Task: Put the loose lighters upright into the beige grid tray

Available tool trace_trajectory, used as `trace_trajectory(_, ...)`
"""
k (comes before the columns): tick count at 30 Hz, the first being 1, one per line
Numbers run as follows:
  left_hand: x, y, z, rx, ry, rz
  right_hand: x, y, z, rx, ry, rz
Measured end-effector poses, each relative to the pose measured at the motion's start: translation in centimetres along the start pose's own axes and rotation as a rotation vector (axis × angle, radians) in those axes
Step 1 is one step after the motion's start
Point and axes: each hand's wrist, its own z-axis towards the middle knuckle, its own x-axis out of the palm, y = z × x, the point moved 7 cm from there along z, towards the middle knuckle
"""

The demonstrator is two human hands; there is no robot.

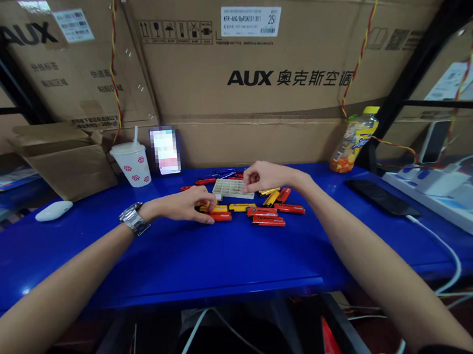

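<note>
An off-white tray (232,187) divided into small compartments lies in the middle of the blue table. My right hand (268,175) is over its right end, fingers curled and pinched together, fingertips low at the tray. Whatever is between them is hidden. My left hand (187,204), with a metal watch (134,219) on the wrist, is at the tray's front left. Its thumb and fingers are apart around a yellow lighter (218,208) and a red lighter (222,217). Several red lighters (268,221) and yellow lighters (242,207) lie in front; blue lighters (224,174) lie behind.
A paper cup with straw (132,163), a lit phone (166,150) and an open carton (67,163) stand at the back left. A white case (54,210) lies further left. A drink bottle (352,140), dark phone (379,197) and white power strip (447,204) are right.
</note>
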Motion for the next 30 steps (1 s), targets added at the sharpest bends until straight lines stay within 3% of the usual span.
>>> trace_trajectory(3, -0.3, 0.2, 0.2, -0.039, -0.109, 0.105, 1.2, 0.6, -1.2, 0.077, 0.306, 0.065)
trace_trajectory(5, -0.5, 0.2, 0.2, -0.047, -0.163, 0.153, 1.9, 0.8, -1.7, 0.128, 0.422, 0.036)
trace_trajectory(8, -0.4, -0.2, 0.2, -0.01, -0.189, 0.196, 2.5, 1.0, -1.7, 0.156, 0.479, -0.001)
trace_trajectory(13, -0.1, -0.8, 0.3, 0.026, -0.178, 0.231, 3.0, 1.7, -1.7, 0.057, 0.54, 0.037)
trace_trajectory(19, -1.8, -0.2, -0.1, -0.013, -0.398, 0.032, 1.1, 2.1, -1.4, -0.101, 0.346, 0.145)
trace_trajectory(22, -2.4, 1.2, -0.4, -0.081, -0.511, -0.196, 0.2, 1.4, -0.5, -0.099, 0.117, 0.258)
trace_trajectory(26, -3.0, 3.2, -0.8, -0.123, -0.69, -0.454, 0.2, -0.3, 0.8, 0.02, -0.222, 0.212)
trace_trajectory(30, -3.0, 4.2, -0.9, -0.139, -0.813, -0.548, 2.4, -0.3, 1.8, 0.002, -0.174, 0.164)
